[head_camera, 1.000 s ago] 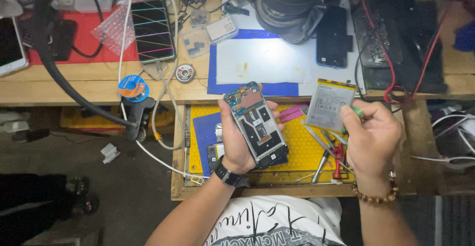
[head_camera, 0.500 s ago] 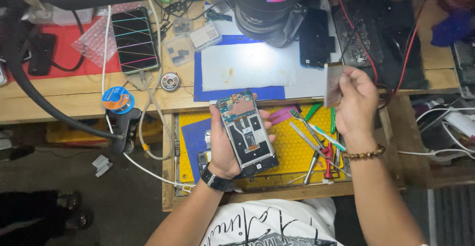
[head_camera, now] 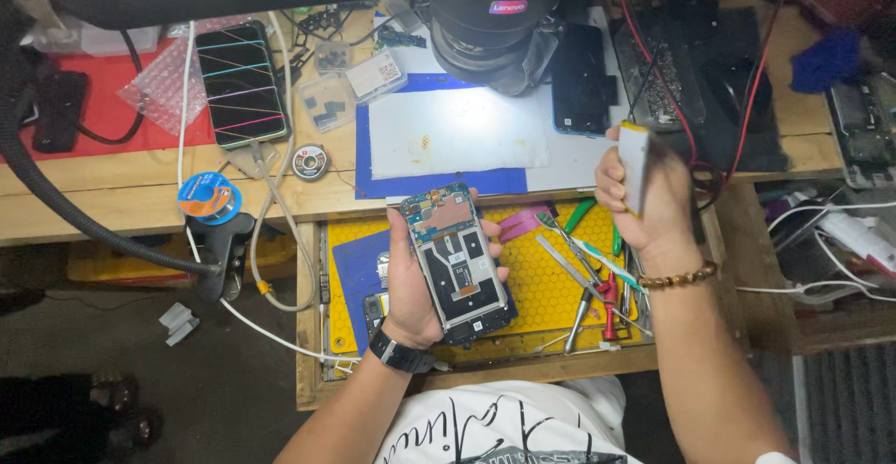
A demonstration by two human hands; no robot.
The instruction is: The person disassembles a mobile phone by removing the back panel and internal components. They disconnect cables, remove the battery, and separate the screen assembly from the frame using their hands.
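My left hand (head_camera: pixel 415 287) holds an opened smartphone (head_camera: pixel 453 254) with its back cover off, its circuit board and empty battery bay facing up, over a yellow mat (head_camera: pixel 541 282) in a pulled-out drawer. My right hand (head_camera: pixel 653 198) is raised to the right of it, at the desk's edge, gripping a flat silver phone battery (head_camera: pixel 635 165) edge-on. A beaded bracelet sits on the right wrist and a black watch on the left.
Tweezers, screwdrivers and cutters (head_camera: pixel 593 273) lie on the drawer's right side. On the desk are a white and blue work mat (head_camera: pixel 457 137), a microscope head (head_camera: pixel 504 16), a phone with coloured screen lines (head_camera: pixel 243 86), a solder reel (head_camera: pixel 207 198), small parts boxes (head_camera: pixel 350 81) and cables.
My right hand has lifted the battery from beside the phone up and to the right, turning it edge-on. The left hand keeps holding the opened phone.
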